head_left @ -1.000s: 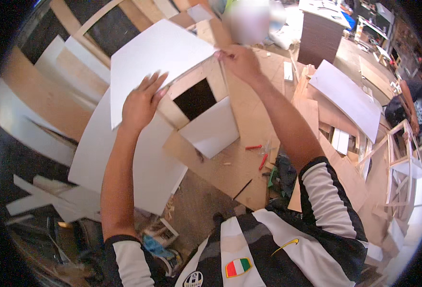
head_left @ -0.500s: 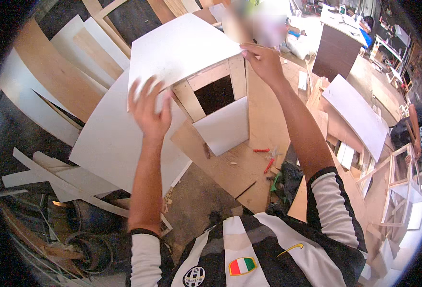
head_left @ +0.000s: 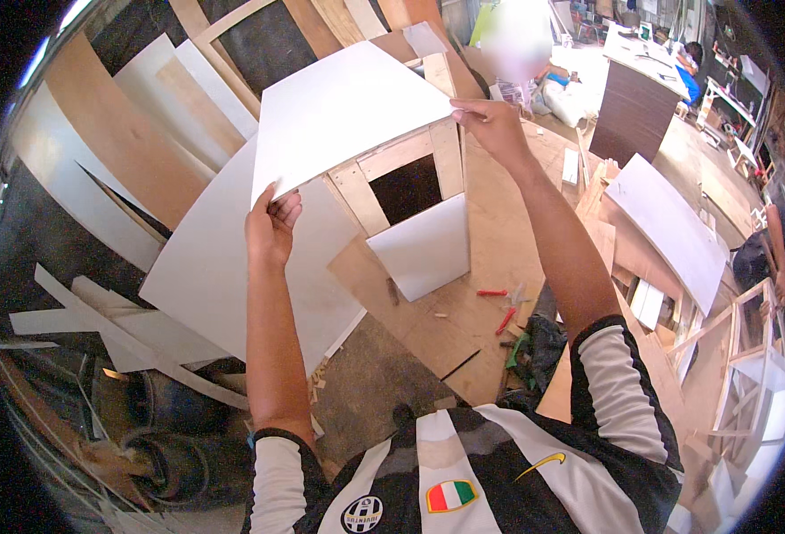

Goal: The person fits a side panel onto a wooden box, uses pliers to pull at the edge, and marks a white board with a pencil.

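A white panel [head_left: 348, 111] lies across the top of a wooden frame [head_left: 397, 156], its left end reaching out past the frame. My left hand [head_left: 272, 227] is closed on the panel's near left corner, thumb on top and fingers curled beneath. At the near right corner, my right hand [head_left: 495, 125] pinches the edge between thumb and fingers. Below the frame's dark rectangular opening, a smaller white board [head_left: 424, 245] covers the lower front. The underside of the panel is hidden.
A large white sheet [head_left: 206, 258] lies left of the frame, with tall boards [head_left: 125, 133] leaning behind. Red-handled tools [head_left: 505, 320] and a black plastic bag [head_left: 548, 343] lie nearer me. Another white panel [head_left: 664, 227] rests at right, near another person [head_left: 773, 254].
My left hand was open and blurred above the panel's left part; now it has come down and closed on the near left corner. My right hand stays at the right corner.
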`<state>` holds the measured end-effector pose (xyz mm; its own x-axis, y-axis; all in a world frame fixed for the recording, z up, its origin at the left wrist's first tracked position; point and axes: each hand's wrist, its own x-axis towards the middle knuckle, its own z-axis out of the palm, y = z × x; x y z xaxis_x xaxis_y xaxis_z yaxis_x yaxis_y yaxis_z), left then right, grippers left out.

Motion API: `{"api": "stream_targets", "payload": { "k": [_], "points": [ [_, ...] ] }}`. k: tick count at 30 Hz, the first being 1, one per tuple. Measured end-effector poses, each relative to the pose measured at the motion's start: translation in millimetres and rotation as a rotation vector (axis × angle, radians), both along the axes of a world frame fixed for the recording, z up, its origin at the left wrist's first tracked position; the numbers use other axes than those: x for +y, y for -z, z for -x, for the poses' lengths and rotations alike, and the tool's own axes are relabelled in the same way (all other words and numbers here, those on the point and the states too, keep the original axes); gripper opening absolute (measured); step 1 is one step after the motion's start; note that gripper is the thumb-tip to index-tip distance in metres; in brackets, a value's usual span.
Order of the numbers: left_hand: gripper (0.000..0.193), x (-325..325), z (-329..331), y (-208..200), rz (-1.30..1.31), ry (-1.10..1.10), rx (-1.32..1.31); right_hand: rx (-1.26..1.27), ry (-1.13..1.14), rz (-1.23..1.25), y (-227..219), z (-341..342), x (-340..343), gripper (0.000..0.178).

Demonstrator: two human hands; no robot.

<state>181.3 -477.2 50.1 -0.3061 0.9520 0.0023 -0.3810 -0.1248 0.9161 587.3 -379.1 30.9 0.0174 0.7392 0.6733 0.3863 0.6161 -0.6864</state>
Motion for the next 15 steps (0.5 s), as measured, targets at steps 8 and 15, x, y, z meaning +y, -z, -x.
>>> {"api": "stream_targets", "payload": {
  "k": [8,15],
  "points": [
    [0.029,-13.0,-7.1,-2.1,-0.047,-0.064,-0.027,-0.122,0.115,0.006,-10.5,-0.8,-12.3,0.03],
    [0.031,-20.1,-12.7,-4.2,-0.083,0.008,-0.016,-0.142,0.174,0.086,-9.3,1.8,-17.1,0.03]
  ]
}}
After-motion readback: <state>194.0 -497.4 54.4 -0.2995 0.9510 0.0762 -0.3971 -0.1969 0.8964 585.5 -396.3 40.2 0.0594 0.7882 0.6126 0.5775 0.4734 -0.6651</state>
